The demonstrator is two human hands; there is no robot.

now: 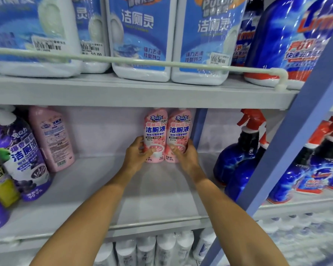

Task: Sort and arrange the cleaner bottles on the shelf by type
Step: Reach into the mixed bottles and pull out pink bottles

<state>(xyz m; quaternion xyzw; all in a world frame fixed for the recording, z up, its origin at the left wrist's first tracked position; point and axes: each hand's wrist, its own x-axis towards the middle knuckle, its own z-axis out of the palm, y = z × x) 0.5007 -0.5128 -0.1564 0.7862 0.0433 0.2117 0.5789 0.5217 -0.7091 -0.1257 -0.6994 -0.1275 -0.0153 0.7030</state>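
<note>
Nearest, two bare forearms reaching up and forward over the middle shelf (152, 189). Left hand (137, 154) curled round the left pink bottle (155, 133), thumb pressed across its lower label. Right hand (186, 154) gripping the right pink bottle (179, 133) in the same way from the other side. Both bottles upright, touching side by side, deep on the shelf, just left of the blue back post (199, 125). Well left of that post, a third pink bottle (51, 139) with its back label outward, beside a purple bottle (21, 160) and a yellow bottle (0, 179). Right of the post, dark blue spray bottles (236, 160) with red triggers. Above the post, white jugs (140, 39) with blue labels.
</note>
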